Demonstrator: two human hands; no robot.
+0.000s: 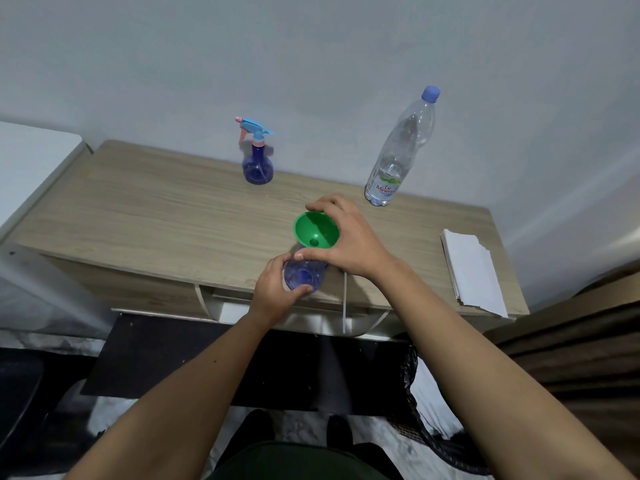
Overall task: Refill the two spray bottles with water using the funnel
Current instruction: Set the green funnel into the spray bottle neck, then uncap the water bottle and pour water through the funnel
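A pale grey wall fills the upper half of the frame; below it a light wood-grain worktop (pixel 145 216) runs across the middle, seen from above by the person wearing the camera, whose two bare forearms reach up from the lower edge.

At the upper right of the worktop stands a tall clear water bottle (pixel 398 157) with a blue cap, upright and closed, only partly full; at the right edge of the worktop lies a stack of white paper towels (pixel 472 271), well apart from everything else.

At the upper centre, near the wall, a blue spray bottle (pixel 258 161) stands upright with its light blue and pink trigger head screwed on; no hand touches it.

At the centre of the frame, near the front edge of the worktop, is a second blue bottle (pixel 304 275) with its spray head off; the left hand (pixel 277 289) curls round its body, thumb and fingers gripping the sides.

The right hand (pixel 349 237) comes from the right, its fingers bent over the far rim of a green funnel (pixel 316 231) and holding it; the funnel sits tilted above the open bottle, and its spout seems to be at the bottle's neck, though the hands hide the join.
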